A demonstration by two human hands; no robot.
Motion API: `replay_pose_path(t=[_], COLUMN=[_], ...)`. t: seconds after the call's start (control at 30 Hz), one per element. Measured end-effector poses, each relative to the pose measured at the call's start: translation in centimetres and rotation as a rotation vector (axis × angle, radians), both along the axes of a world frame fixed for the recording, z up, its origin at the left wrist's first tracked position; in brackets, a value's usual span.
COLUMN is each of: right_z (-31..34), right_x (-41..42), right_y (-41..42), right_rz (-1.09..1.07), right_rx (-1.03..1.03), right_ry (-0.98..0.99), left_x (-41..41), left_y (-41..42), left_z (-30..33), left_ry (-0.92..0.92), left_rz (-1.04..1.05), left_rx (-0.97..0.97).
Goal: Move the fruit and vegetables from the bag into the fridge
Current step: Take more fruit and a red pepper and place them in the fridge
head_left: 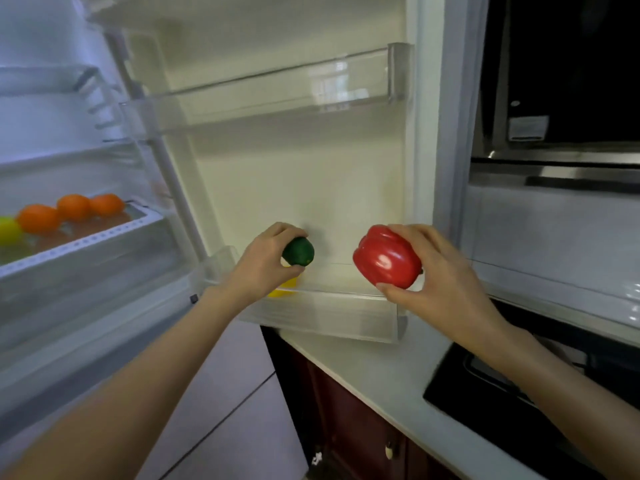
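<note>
- Since both my hands are loaded, the thing that matters is which one sits closer over the clear plastic lower door bin (346,308) on the open fridge door.
- My left hand (266,263) has its grip curled round a small round dark-green fruit (300,251), thumb underneath, fingers over the top. It hangs right above the bin's left end, just above a yellow piece of produce (281,289) already lying in there.
- My right hand (438,271) has its grip wrapped on a glossy red bell pepper (386,258), thumb at the bottom, fingers round the back. The pepper's broad side faces me, and its stem end seems to point right, into my palm. It sits above the bin's right half.
- So both fruits are straight above the bin, not in it yet. I'd guess the green one goes first because it's lower and nearer the rim; pretty much a straight drop.
- The pepper is bulkier, so I'd keep it to the right to avoid bumping the others.
- Elsewhere: three round orange fruits (71,209) and a yellow-green one (8,230) sit on the glass shelf inside. The bag isn't in view, and the white tabletop (367,368) runs below the door.
</note>
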State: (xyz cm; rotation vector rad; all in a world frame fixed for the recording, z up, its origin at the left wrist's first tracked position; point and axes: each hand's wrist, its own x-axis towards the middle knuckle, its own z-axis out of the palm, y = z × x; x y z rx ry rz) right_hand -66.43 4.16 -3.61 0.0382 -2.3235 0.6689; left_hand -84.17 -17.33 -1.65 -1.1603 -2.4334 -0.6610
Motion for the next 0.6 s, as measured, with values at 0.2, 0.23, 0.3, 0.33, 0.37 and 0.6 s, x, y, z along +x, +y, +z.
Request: replay_pose_path(t=[0.2,0.23,0.3,0.33,0.37,0.6], right_z=[0.1,0.1,0.1,0.1,0.1,-0.6], right_x=[-0.8,-0.9,-1.2,-1.3,-1.4,-1.6], right_y=[-1.6,-2.0,-2.7,-3.0,-3.5,-5.1], right_rz=[-0.121,-0.132,-0.165,-0.184,-0.203,-0.307], right_rx=[-0.006,-0.001,0.001,-0.004,-0.012,-0.021], right_ry=[0.009,0.001,-0.018,-0.024,-0.027,-0.057], left_x=[-4.8,-5.4,-6.3,-6.7,-6.9,-7.4], left_y=[1.3,1.6,1.9,2.0,2.1,2.7], left_z=[-0.1,-0.4,-1.0,-1.5,-1.9,-2.3], left_ry=[-0.156,-0.175,-0.205,-0.206,-0.187,-0.026], left_rz=[-0.243,-0.280,-0.331,-0.352,-0.382,-0.525], left_rx=[-0.239,-0.279,-0.322,-0.343,-0.369,-0.544])
